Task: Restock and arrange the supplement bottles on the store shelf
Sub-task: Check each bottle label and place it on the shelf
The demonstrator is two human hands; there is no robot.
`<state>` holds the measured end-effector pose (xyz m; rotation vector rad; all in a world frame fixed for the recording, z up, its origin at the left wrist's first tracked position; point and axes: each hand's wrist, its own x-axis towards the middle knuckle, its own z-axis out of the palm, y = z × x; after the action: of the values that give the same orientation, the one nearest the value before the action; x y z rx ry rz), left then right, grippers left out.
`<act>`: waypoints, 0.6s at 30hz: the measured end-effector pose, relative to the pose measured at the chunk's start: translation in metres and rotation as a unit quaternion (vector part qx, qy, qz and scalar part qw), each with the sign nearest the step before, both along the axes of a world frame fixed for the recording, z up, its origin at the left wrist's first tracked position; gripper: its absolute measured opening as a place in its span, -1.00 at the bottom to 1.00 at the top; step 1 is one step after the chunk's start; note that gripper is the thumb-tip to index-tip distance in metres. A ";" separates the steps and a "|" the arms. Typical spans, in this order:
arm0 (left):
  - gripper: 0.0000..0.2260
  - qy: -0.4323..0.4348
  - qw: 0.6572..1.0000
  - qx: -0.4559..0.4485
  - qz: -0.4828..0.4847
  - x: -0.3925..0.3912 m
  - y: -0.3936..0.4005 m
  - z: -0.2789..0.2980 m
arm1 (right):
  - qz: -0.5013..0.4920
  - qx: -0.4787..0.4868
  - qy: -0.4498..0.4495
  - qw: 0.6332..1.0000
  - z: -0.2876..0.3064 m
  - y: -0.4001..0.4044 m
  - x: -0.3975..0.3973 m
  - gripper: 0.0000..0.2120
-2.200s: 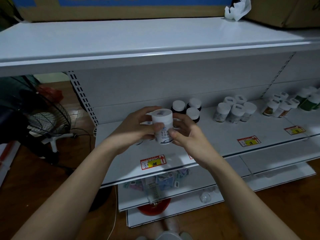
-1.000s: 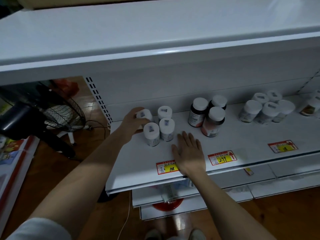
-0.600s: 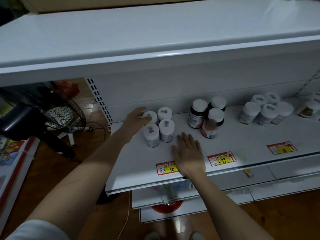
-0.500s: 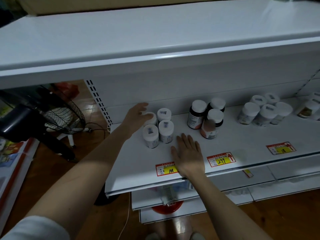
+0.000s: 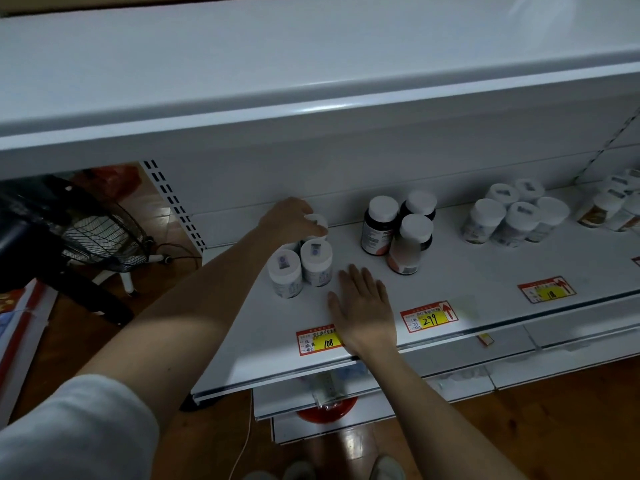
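Bottles (image 5: 299, 268) beside dark jars (image 5: 398, 230)

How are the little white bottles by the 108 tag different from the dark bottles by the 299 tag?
The white bottles have pale bodies; the dark bottles have dark brown ones. The white bottles look shorter and squatter; the dark bottles look taller. The white bottles carry a small sticker on each visible cap; the dark bottles' caps are plain. Both groups have white caps and stand upright on the same shelf.

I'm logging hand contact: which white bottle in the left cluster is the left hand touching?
The rear bottle: the left hand covers its cap; both front bottles stand untouched.
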<state>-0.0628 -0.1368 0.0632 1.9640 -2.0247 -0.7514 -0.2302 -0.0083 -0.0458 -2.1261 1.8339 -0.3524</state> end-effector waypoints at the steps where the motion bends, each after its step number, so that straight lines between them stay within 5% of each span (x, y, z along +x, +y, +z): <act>1: -0.69 -0.001 1.000 -0.007 0.003 0.000 0.000 -0.001 | -0.001 0.001 0.001 1.000 0.000 0.000 0.000 -0.31; 7: -0.73 0.039 0.996 -0.072 0.047 -0.004 0.002 0.001 | -0.008 0.018 -0.036 0.999 0.003 -0.001 -0.002 -0.45; 13: -0.49 0.121 0.978 -0.137 0.098 -0.002 0.017 0.035 | -0.013 0.071 -0.084 0.994 0.012 -0.004 -0.003 -0.50; 16: -0.53 0.158 0.971 -0.156 0.086 0.001 0.033 0.051 | 0.021 0.133 -0.035 0.990 0.027 -0.015 -0.010 -0.56; 18: -0.63 0.205 0.963 -0.152 0.088 0.002 0.043 0.057 | 0.004 0.160 -0.109 0.981 0.045 -0.022 -0.015 -0.63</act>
<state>-0.0604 -0.0942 0.1205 1.6275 -1.5922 -0.6879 -0.2447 -0.0303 -0.0007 -1.8014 1.6335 -0.2550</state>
